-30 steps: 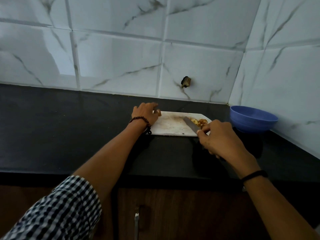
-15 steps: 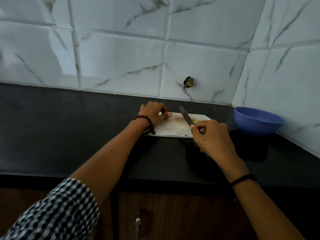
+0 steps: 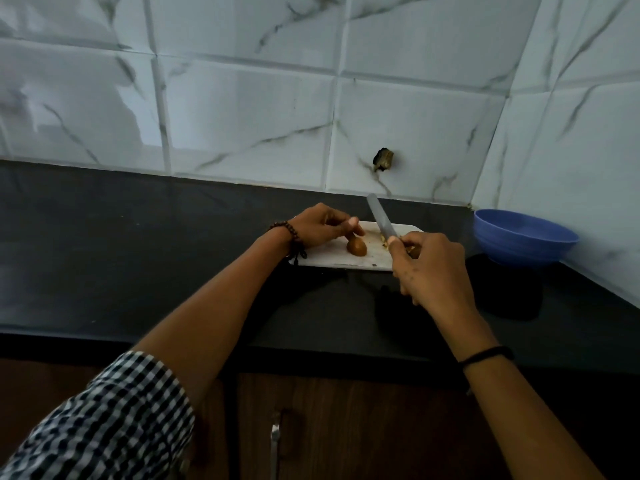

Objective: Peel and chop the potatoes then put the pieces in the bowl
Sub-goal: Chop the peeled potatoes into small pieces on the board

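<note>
The brown potato (image 3: 357, 246) is lying near the middle of the white cutting board (image 3: 332, 259), its long axis running from the board's far edge toward the near edge, rounded end pointing nearward. The left hand (image 3: 320, 226) is resting over the board's left half, its curled fingers pinching the potato's far end. The right hand (image 3: 433, 268) is hovering over the near right corner, gripping the knife (image 3: 381, 220), whose blade is tilting up toward the wall, right of the potato and clear of it. Chopped pieces (image 3: 384, 239) are lying near the right edge. The blue bowl (image 3: 523, 244) is standing on the counter (image 3: 138, 254), right of the board
</note>
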Demonstrator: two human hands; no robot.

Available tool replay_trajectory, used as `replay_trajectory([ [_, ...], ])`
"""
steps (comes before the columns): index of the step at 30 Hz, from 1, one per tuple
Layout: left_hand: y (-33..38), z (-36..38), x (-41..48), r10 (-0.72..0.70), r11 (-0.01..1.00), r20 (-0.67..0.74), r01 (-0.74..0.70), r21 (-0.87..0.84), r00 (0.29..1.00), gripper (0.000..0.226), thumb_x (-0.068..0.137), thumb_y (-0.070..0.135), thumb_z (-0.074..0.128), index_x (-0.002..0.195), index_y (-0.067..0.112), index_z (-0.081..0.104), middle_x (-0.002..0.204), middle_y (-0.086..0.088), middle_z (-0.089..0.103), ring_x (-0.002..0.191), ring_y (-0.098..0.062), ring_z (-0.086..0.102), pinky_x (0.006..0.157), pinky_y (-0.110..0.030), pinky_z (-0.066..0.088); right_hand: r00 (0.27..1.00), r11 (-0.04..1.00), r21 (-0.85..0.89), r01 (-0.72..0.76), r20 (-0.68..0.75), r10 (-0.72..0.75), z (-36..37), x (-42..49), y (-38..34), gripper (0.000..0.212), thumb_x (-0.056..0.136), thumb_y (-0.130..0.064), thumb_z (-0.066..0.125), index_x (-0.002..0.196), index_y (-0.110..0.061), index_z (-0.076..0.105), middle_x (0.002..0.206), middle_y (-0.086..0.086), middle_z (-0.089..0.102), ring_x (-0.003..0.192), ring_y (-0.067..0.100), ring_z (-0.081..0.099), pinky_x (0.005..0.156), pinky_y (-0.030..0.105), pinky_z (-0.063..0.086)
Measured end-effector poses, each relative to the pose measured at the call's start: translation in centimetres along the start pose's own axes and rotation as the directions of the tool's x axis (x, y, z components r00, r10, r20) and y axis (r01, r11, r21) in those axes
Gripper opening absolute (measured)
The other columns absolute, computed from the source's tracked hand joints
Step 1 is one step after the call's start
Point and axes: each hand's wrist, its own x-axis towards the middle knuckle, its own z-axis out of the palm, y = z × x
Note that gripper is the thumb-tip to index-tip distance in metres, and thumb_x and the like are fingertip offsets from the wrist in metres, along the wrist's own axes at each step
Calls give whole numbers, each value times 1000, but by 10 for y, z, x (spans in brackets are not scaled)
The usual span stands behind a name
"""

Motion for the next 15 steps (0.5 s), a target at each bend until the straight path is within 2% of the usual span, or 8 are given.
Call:
replay_trajectory([
  [2,1,-1,-1,-7,1000,41,6,22,999,30,96,43,50,112,29,70,111,9,70,107,-1,58,103,-29,39,1000,1000,14,-15,13,15,-1,0,0,19,100,-32,57,97,-20,70,71,2,67,57,15,67,54,31,59],
  [6,7,-8,-7,-37,993,173,17,118,984,31,90,38,62,121,36,64,119,16,62,100,2,52,81,-12,37,999,999,31,-36,26,35,-1,0,0,23,100,-33,57,105,-17,73,72,3,68,57,15,66,52,28,56],
  [8,7,-11,-9,-35,995,185,16,102,982,32,89,33,66,121,32,65,117,16,62,97,4,53,77,-9,38,998,998,44,-43,41,41,-1,-1,-1,24,100,-33,57,111,-17,72,73,3,68,54,13,65,45,21,50],
  [11,5,-8,-8,-2,997,89,-5,77,996,22,79,40,75,100,32,74,101,18,70,93,6,59,79,-13,44,995,995,81,-60,78,54,-2,-2,-1,26,100,-35,57,116,-19,70,73,3,69,46,8,60,39,15,43],
  [13,2,-3,-6,-30,992,-46,36,122,998,30,69,52,79,91,31,76,89,16,70,87,2,60,75,-17,45,991,993,92,-75,115,64,-2,-3,-2,28,99,-36,58,119,-19,69,73,4,70,46,7,59,40,16,44],
  [15,0,0,-5,-33,989,-133,52,141,991,33,65,54,81,86,29,77,82,15,70,81,2,60,69,-14,41,988,990,114,-86,134,71,-2,-4,-3,27,98,-36,59,117,-20,69,72,6,71,46,8,60,41,18,46],
])
